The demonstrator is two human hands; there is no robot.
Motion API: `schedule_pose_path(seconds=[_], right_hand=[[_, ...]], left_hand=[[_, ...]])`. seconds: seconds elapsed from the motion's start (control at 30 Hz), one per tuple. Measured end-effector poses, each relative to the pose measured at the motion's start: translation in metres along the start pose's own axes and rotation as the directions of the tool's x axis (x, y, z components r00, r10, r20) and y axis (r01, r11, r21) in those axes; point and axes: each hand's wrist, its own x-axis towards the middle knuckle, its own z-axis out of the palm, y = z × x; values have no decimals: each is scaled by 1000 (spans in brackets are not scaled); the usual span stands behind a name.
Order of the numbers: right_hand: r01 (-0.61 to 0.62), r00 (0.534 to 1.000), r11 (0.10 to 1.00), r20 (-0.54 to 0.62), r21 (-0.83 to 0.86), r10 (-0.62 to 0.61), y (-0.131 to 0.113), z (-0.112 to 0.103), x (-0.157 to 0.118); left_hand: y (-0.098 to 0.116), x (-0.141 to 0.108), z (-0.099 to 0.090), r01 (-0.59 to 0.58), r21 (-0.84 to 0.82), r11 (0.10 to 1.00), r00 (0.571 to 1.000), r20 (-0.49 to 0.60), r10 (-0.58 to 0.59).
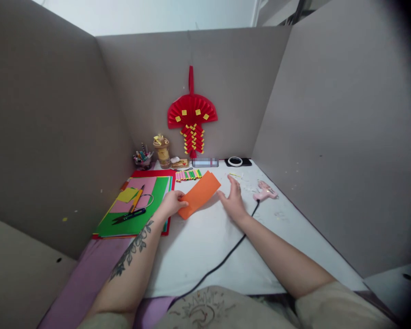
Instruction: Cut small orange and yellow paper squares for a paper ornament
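Note:
An orange strip of paper (pixel 201 194) is raised at a slant above the white table. My left hand (pixel 173 203) pinches its lower left end between thumb and fingers. To the right of the paper, my right hand (pixel 233 200) is held with thumb and fingers apart, close to the strip's right edge and holding nothing. Behind the strip lies a row of small rolled paper tubes (pixel 188 175) in pink, green and yellow. A pink glue gun (pixel 265 191) rests beyond my right hand.
At left, a stack of coloured paper (pixel 109 225) bears scissors (pixel 129 216) and a yellow cutter (pixel 137 199). A black cord (pixel 222 262) crosses the table (pixel 178 269). A cup (pixel 163 153), pen holder (pixel 143 157) and phone (pixel 248 162) stand or lie behind. A red fan ornament (pixel 192 109) hangs on the grey partition.

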Motion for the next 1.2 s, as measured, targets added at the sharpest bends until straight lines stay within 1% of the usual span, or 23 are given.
schedule_pose_path(seconds=[0.03, 0.07, 0.1, 0.17, 0.23, 0.33, 0.43, 0.6, 0.7, 0.77, 0.9, 1.03, 1.1, 1.2], right_hand=[[-61, 998, 995, -13, 77, 63, 5, -4, 6], [-129, 992, 977, 27, 171, 126, 10, -7, 11], [-200, 979, 944, 102, 262, 179, 15, -9, 14], [-322, 936, 866, 266, 383, 231, 21, -11, 17], [-382, 901, 829, 362, 408, 237, 22, -9, 15], [-386, 887, 851, 395, 355, 238, 18, -7, 9], [-380, 880, 872, 411, 308, 238, 17, -7, 6], [-389, 870, 856, 442, 340, 220, 27, -5, 9], [-419, 857, 813, 472, 405, 207, 29, -3, 11], [-444, 844, 776, 501, 448, 194, 27, -4, 11], [-529, 796, 673, 577, 517, 182, 15, -12, 9], [-575, 761, 587, 637, 570, 126, 5, -18, 8], [-572, 759, 568, 644, 591, 95, 4, -18, 8], [-549, 772, 575, 631, 606, 72, 6, -15, 7]], left_hand=[[0, -2, -3, -10, -25, 1000, 1000, 24, 11], [1, -3, -5, -20, -48, 999, 999, 45, 22], [2, -5, -7, -28, -67, 997, 997, 64, 32], [5, -8, -9, -43, -90, 995, 994, 98, 52], [11, -12, -11, -50, -95, 994, 991, 122, 61], [20, -17, -15, -57, -110, 992, 986, 147, 73], [26, -20, -20, -91, -142, 986, 977, 177, 115], [25, -21, -21, -165, -152, 975, 959, 208, 194], [23, -21, -21, -183, -181, 966, 947, 231, 223], [23, -21, -22, -197, -188, 962, 940, 242, 240], [25, -22, -25, -221, -181, 958, 930, 256, 263], [25, -22, -27, -218, -158, 963, 931, 263, 254], [23, -21, -27, -213, -143, 967, 936, 256, 244], [20, -20, -27, -217, -145, 965, 935, 254, 248]])
